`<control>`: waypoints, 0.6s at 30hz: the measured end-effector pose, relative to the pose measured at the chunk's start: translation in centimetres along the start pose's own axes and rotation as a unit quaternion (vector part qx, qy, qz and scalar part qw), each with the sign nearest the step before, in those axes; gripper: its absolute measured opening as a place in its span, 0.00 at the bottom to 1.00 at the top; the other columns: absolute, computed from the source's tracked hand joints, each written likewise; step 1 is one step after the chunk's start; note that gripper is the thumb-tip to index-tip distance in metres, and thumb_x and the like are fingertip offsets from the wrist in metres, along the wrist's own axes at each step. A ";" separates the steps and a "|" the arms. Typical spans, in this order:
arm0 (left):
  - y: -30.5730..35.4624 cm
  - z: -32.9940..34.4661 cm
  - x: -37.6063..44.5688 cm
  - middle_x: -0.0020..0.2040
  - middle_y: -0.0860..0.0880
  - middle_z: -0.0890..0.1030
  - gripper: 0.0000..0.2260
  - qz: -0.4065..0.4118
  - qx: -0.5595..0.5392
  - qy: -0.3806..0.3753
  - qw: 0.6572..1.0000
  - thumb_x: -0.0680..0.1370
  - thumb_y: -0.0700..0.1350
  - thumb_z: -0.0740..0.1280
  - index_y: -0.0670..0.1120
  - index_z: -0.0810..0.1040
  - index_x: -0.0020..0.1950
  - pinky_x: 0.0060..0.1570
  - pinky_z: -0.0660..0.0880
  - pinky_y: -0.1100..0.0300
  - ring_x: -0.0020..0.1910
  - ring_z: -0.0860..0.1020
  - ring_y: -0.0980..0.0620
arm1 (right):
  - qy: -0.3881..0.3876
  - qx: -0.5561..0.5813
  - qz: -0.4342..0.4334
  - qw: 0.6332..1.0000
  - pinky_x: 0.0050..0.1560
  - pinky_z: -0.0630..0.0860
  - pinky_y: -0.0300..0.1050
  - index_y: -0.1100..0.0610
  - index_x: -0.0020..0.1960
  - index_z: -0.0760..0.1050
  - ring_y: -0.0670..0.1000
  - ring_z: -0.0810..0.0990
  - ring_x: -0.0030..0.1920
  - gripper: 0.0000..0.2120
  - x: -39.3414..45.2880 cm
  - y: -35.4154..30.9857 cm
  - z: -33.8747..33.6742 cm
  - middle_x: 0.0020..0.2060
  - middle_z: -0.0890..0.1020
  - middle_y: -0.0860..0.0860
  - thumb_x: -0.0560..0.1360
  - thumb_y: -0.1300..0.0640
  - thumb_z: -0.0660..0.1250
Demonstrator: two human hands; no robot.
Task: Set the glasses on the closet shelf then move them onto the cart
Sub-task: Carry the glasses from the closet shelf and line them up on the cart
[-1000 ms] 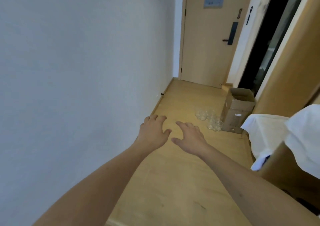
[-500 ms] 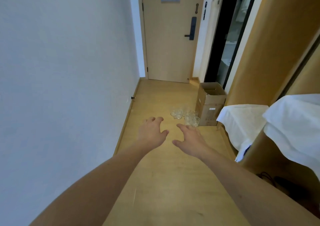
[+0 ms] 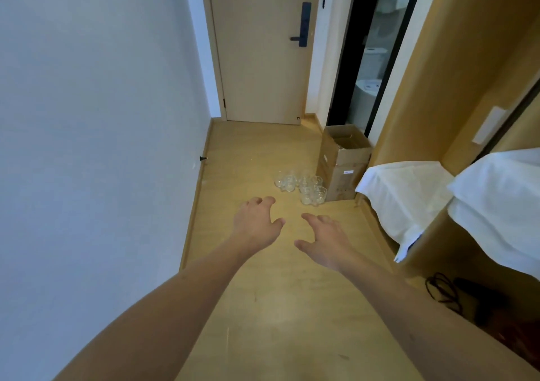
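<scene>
A cluster of small clear glasses [image 3: 301, 186] is seen on the wooden floor beside the open brown cardboard box [image 3: 343, 162]. The left hand [image 3: 257, 222] and right hand [image 3: 323, 240] are held out, fingers spread, empty, short of them, seemingly for grasping.

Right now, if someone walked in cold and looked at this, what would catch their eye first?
Two bare forearms stretch forward, the left hand and right hand open, holding nothing. Just beyond them a cluster of clear glasses sits on the wooden floor, beside an open cardboard box. At the right, white linen drapes over a wooden edge.
</scene>
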State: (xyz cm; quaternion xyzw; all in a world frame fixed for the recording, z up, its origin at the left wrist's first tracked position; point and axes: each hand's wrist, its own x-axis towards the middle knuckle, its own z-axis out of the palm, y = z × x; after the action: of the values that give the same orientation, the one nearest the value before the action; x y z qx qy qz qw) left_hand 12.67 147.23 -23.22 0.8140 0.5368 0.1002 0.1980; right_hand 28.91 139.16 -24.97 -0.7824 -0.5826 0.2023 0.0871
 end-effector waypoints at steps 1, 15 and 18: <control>-0.1 0.2 1.0 0.72 0.45 0.72 0.26 0.000 -0.001 -0.005 1.000 0.80 0.57 0.67 0.50 0.69 0.76 0.68 0.69 0.49 0.70 0.70 0.42 | 0.000 0.000 0.005 1.000 0.72 0.66 0.55 0.47 0.80 0.58 0.60 0.64 0.73 0.35 0.9 0.2 0.0 0.75 0.67 0.54 0.77 0.40 0.66; 1.8 2.2 19.2 0.72 0.46 0.72 0.27 -0.013 0.008 -0.015 1.000 0.79 0.58 0.67 0.51 0.68 0.76 0.65 0.71 0.47 0.69 0.70 0.43 | 0.004 0.043 0.007 0.999 0.71 0.66 0.56 0.47 0.79 0.60 0.59 0.64 0.74 0.35 19.3 4.6 -4.2 0.74 0.67 0.52 0.77 0.39 0.67; 3.0 3.0 24.0 0.71 0.47 0.73 0.27 -0.014 0.024 -0.025 0.999 0.79 0.59 0.66 0.51 0.68 0.76 0.64 0.72 0.47 0.69 0.71 0.44 | -0.001 0.051 0.010 0.999 0.72 0.66 0.55 0.47 0.79 0.60 0.59 0.65 0.74 0.35 23.9 6.1 -5.5 0.74 0.68 0.52 0.76 0.39 0.67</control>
State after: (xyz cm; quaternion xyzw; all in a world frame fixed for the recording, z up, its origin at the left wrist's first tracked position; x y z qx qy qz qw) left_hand 25.95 167.47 -25.79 0.8130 0.5457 0.0641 0.1927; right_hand 42.27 160.49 -27.46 -0.7823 -0.5640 0.2336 0.1242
